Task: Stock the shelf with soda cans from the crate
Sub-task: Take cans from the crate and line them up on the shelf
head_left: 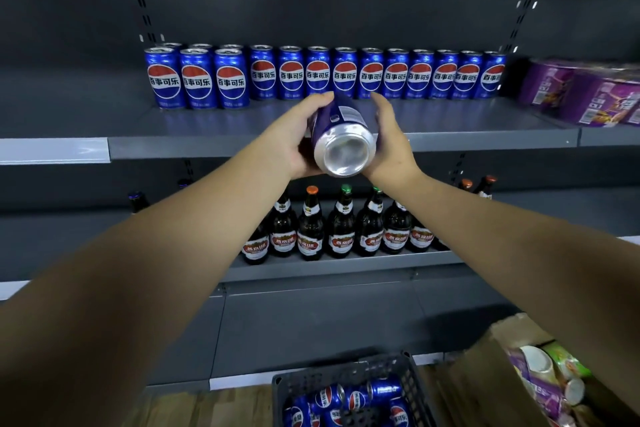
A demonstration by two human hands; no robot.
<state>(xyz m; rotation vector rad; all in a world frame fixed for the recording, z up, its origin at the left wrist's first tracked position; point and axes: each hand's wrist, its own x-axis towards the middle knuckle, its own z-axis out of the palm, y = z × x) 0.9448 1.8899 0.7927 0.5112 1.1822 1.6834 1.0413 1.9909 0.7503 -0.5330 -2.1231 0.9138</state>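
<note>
A blue soda can is held in the air in front of the grey shelf, tilted with its silver bottom toward me. My left hand grips its left side, thumb over the top. My right hand lies against its right side with straight fingers. Behind it, several blue cans stand in a row at the back of the shelf, with three more forward at the left. On the floor below, a dark plastic crate holds several loose cans.
Purple packaged goods sit at the shelf's right end. The shelf below carries several brown beer bottles. A cardboard box with purple and green cups stands right of the crate on the wooden floor.
</note>
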